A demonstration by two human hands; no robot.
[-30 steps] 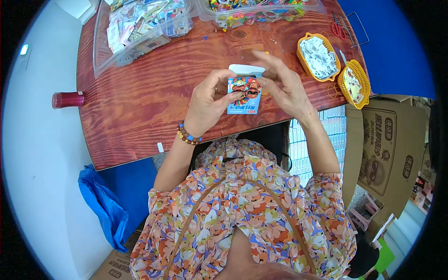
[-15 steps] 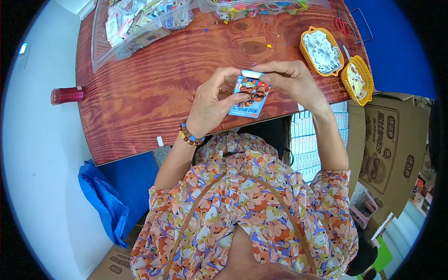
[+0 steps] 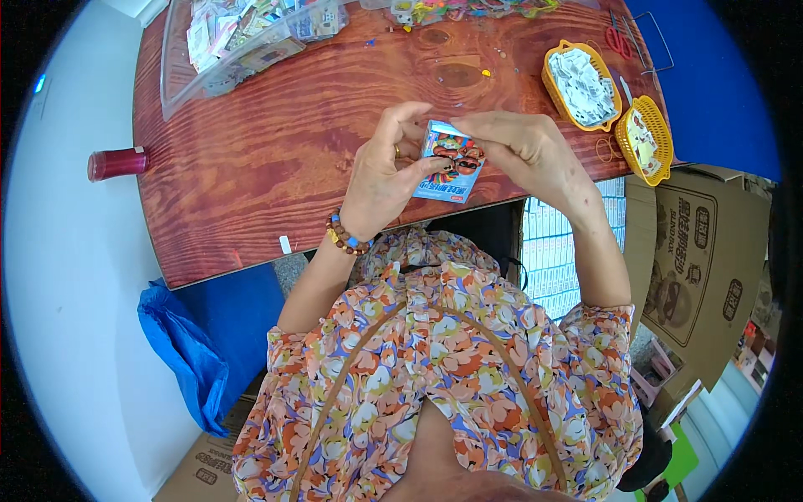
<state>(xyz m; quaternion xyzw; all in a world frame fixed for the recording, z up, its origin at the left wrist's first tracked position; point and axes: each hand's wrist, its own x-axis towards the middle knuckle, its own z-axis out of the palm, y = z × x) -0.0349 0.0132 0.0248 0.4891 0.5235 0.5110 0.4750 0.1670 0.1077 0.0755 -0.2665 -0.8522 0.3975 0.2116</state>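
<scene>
Small box's (image 3: 450, 163) top edge behind right hand's fingers (image 3: 493, 134); clear bins (image 3: 242, 50) cut off above

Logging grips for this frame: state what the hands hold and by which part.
Both hold one small blue printed box: the left hand grips its left side, and the right hand pinches its top right end.

White flap now shut on small box (image 3: 449, 161), right hand (image 3: 523, 151) pressing top

A packing workshop: cardboard cartons (image 3: 698, 251), stacked small boxes (image 3: 548, 251); sorting baskets (image 3: 644, 140) on wooden table (image 3: 251, 167).
</scene>
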